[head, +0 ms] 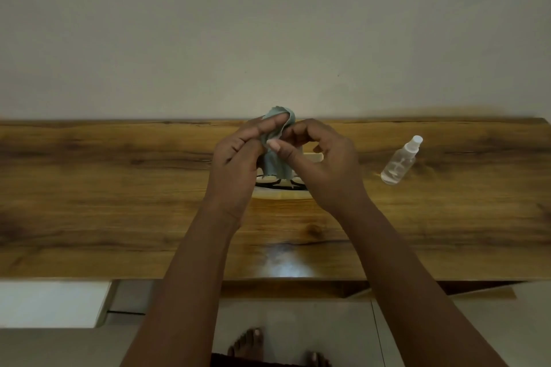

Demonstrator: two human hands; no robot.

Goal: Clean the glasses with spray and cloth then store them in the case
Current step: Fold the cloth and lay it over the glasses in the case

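- Grey-green microfibre cloth (275,140): your left hand (238,164) and right hand (322,164) both pinch it, likely bunching it for wiping.
- Glasses (280,185) lie below it, in the open case (277,194).
- Spray bottle (399,162) rests right of the case, seemingly parked within reach.

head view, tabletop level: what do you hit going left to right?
left hand → cloth held between both hands → right hand → spray bottle lying on the wooden table. The case under the hands overlaps them, so it is left out.

spray bottle (399,161) on table (119,188), right of hands (286,155)
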